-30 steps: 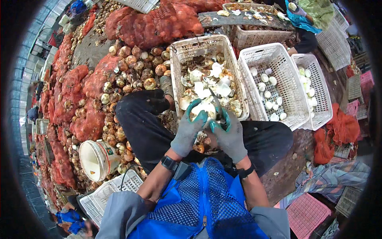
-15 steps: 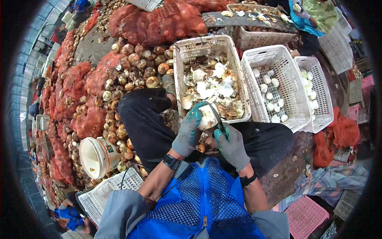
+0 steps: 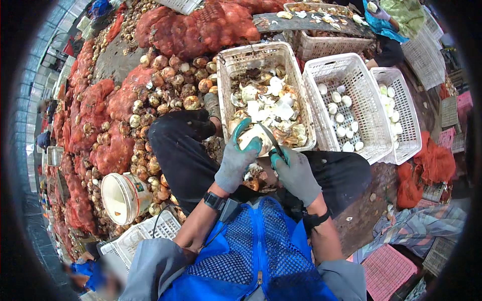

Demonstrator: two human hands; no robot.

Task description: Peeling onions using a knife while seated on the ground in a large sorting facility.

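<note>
Over the near edge of a white crate, my left hand in a grey and teal glove is closed around a whitish onion. My right hand, gloved alike, grips a knife whose dark curved blade lies against the onion's right side. The knife's handle is mostly hidden in my fist. Onion skins and cut pieces fill much of the crate below the onion.
Two white crates with peeled white onions stand to the right. Unpeeled onions and red mesh sacks spread across the left and back. A white bucket lies tilted at left. Another person's gloved hand shows at top right.
My left hand has lifted and turned the onion, moving it slightly up and left. My right hand has shifted a little down and right, with the knife still against the onion.
</note>
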